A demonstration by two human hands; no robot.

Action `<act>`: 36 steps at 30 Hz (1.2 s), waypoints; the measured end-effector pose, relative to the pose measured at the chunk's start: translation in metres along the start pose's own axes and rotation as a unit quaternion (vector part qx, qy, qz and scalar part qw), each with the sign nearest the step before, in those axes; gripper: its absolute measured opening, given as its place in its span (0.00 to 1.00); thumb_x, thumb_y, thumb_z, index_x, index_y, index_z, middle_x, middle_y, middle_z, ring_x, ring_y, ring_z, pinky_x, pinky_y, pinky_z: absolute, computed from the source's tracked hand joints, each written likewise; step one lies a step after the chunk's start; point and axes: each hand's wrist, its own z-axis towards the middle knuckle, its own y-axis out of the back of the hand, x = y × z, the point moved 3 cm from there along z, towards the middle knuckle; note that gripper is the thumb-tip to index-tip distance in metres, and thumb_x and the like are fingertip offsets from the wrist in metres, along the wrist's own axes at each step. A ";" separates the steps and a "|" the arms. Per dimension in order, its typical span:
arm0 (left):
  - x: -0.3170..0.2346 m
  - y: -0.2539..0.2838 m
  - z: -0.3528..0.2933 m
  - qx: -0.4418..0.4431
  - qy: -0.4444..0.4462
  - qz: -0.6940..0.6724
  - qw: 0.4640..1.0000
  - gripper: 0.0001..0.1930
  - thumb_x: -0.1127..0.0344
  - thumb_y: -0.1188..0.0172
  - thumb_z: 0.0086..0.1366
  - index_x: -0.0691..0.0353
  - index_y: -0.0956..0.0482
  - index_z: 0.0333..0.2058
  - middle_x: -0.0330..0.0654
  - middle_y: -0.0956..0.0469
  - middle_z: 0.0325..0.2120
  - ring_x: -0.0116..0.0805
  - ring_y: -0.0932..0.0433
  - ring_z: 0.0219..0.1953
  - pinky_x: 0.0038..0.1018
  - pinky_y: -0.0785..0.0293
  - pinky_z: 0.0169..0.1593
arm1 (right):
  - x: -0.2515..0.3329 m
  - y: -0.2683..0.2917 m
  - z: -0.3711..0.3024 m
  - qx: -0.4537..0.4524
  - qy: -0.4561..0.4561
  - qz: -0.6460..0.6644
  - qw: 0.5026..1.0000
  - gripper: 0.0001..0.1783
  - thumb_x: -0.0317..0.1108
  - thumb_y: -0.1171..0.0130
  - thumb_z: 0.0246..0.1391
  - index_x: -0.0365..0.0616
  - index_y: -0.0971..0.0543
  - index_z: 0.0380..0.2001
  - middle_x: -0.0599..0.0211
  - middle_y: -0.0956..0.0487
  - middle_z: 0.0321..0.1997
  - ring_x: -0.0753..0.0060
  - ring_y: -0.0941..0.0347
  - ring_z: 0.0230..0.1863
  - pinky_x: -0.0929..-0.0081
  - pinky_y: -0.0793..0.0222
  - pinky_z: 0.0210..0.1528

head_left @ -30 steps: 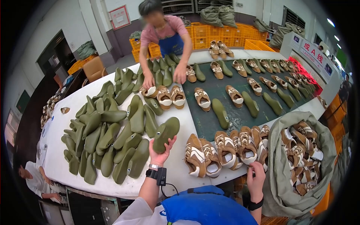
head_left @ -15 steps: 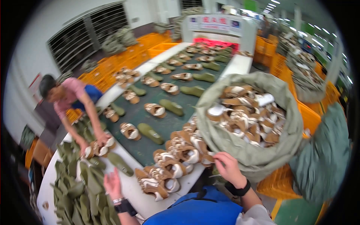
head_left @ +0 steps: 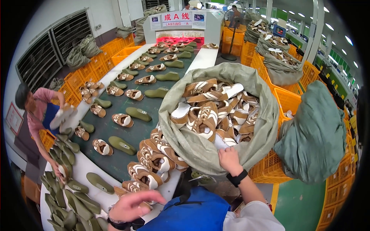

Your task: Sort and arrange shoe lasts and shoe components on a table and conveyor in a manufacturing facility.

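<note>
1. Surface: dark green belt (head_left: pixel 104 127), scuffed, run from lower left toward the upper centre; bordered by white tabletop (head_left: pixel 84 165); backed by a white sign board (head_left: pixel 178 17) with pinkish-red sheeting at its foot.
2. Room: barred windows (head_left: pixel 54 42) set in a pale wall, upper left; green floor (head_left: pixel 302 204) edged by a yellow line, lower right; ceiling lights, upper right.
3. Shoes: brown and white, laced, low-cut; heaped in the sack right of centre, lined up along the near table edge (head_left: pixel 144 173), and spaced over the belt.
4. Shoe lasts (head_left: pixel 101 183): smooth, olive green, foot-shaped; set among the belt shoes; piled at lower left.
5. Sack (head_left: pixel 169 127): grey-green woven cloth, creased, mouth wide; part of the belt's right edge is hidden by it.
6. Right hand (head_left: pixel 230 159): placed at the sack's near rim, beside a white piece; whether anything is gripped cannot be told.
7. Left hand (head_left: pixel 135 205): lower centre, fingers extended, nothing seen held; nearest shoes partly covered by it.
8. Surroundings: orange slatted crates (head_left: pixel 269 163); teal cloth bundle (head_left: pixel 312 134), right; co-worker (head_left: pixel 44 96), left, by whom a blurred pale object is held.
</note>
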 end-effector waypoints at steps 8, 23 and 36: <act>-0.110 -0.100 0.047 0.374 -0.291 0.106 0.874 0.21 0.69 0.46 0.58 0.76 0.34 0.49 0.54 0.31 0.46 0.47 0.29 0.46 0.31 0.31 0.47 | 0.016 0.034 -0.008 -0.048 0.041 0.107 0.992 0.06 0.31 0.46 0.46 0.43 0.22 0.27 0.59 0.28 0.26 0.54 0.32 0.31 0.62 0.34 0.33; -0.090 -0.084 0.038 0.206 -0.351 0.188 0.894 0.13 0.72 0.43 0.56 0.70 0.25 0.40 0.53 0.28 0.43 0.45 0.28 0.43 0.32 0.30 0.45 | 0.125 -0.025 0.214 0.102 0.088 0.197 0.971 0.34 0.51 0.38 0.40 0.52 0.33 0.52 0.49 0.37 0.55 0.40 0.38 0.51 0.54 0.39 0.52; 0.070 0.025 0.033 -0.257 0.020 -0.010 0.966 0.18 0.72 0.48 0.61 0.68 0.33 0.50 0.43 0.25 0.40 0.31 0.27 0.45 0.25 0.32 0.49 | 0.090 0.025 0.162 -0.016 -0.125 0.792 0.597 0.10 0.32 0.46 0.51 0.42 0.33 0.35 0.74 0.31 0.31 0.83 0.35 0.32 0.85 0.37 0.33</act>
